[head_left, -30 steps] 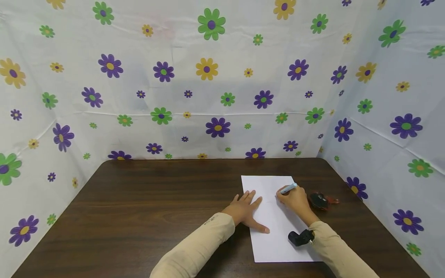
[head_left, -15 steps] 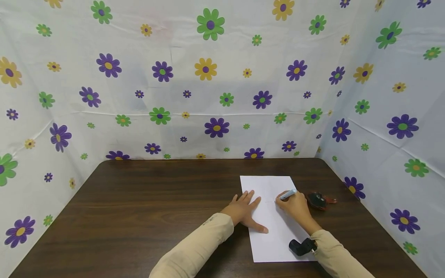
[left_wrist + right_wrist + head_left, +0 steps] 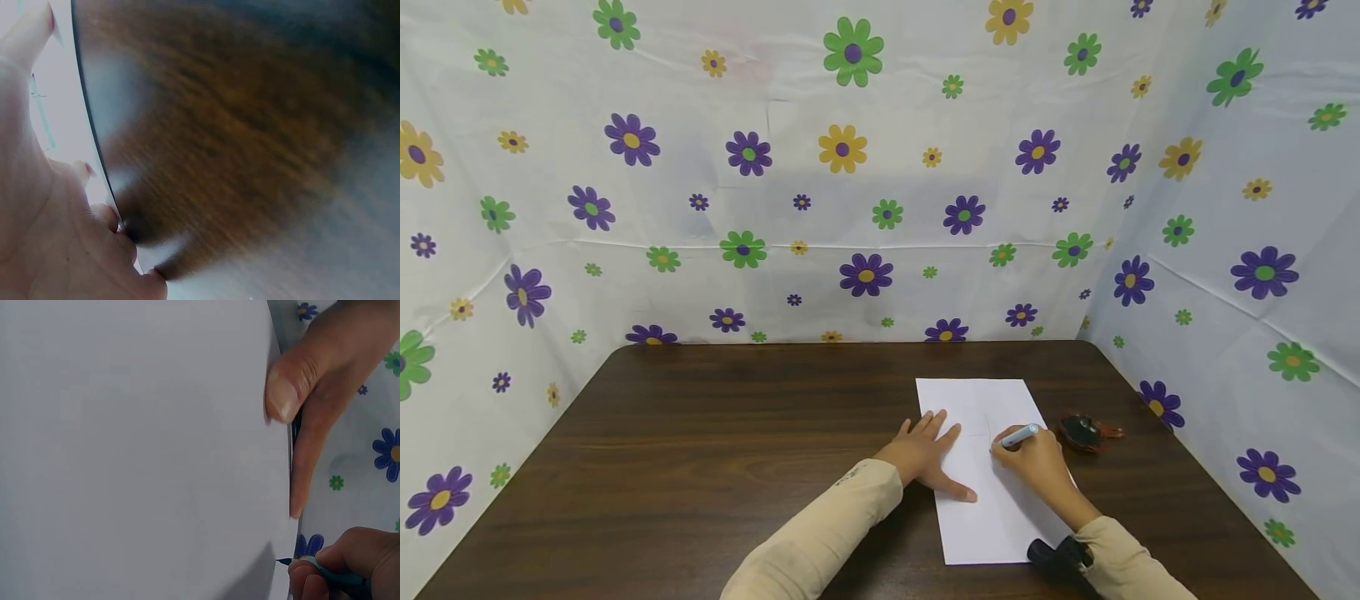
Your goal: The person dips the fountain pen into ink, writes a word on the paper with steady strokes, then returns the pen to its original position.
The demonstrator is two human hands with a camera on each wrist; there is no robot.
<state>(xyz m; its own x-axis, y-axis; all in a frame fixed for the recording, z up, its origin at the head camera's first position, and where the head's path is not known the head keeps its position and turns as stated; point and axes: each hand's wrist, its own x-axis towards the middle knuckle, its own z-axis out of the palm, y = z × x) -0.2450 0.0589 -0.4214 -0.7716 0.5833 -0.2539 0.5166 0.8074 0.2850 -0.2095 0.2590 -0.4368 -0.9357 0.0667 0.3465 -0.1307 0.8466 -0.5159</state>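
Note:
A white sheet of paper (image 3: 973, 533) lies on the table, with faint thin lines (image 3: 988, 419) near its upper middle. My left hand (image 3: 925, 458) rests on the sheet's left edge, fingers spread and straight; its palm side (image 3: 56, 231) shows in the left wrist view. With fingers and thumb, my right hand (image 3: 1037, 467) pinches a light blue pen (image 3: 1019, 436), tilted over the paper. In the right wrist view, the dark pen tip (image 3: 284, 561) is at the paper's surface; whether it touches is hard to tell.
Right of the sheet sits a small rounded black-and-red object (image 3: 1084, 433), its kind unclear. A black wrist camera (image 3: 1056, 557) hangs by the right cuff over the paper's lower corner. The brown wooden table (image 3: 700, 450) is bounded by flowered cloth (image 3: 805, 167) behind and at the sides.
My right hand and the pen have moved down the page, toward me, and slightly left. A faint upright line shows above the pen hand. The left hand keeps its place on the paper.

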